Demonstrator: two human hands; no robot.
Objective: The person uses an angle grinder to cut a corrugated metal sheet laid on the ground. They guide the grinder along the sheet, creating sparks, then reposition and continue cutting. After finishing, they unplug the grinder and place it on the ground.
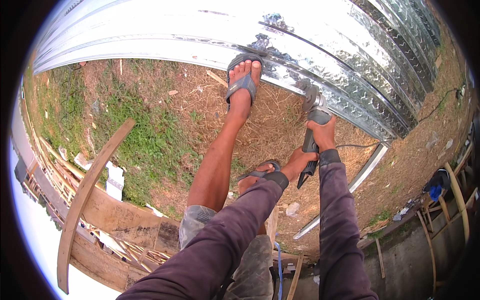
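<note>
My right hand (324, 134) is closed around the front of an angle grinder (311, 142), just behind its metal head. Lower on the tool, my left hand (299, 164) wraps the rear of the body. The grinder's disc (310, 98) meets or nearly meets the near edge of shiny corrugated metal sheets (220, 47); contact is hard to tell. My sandalled foot (244, 82) presses on that sheet edge, left of the grinder. The other sandalled foot (260, 172) stands on the ground behind my left hand.
A dark cord (357, 145) runs right from near the grinder. A long metal strip (367, 167) lies on the dirt to the right. Wooden boards (92, 200) and sticks are at the lower left. Poles and a concrete-like surface (405, 260) fill the lower right. Grass and straw cover the ground.
</note>
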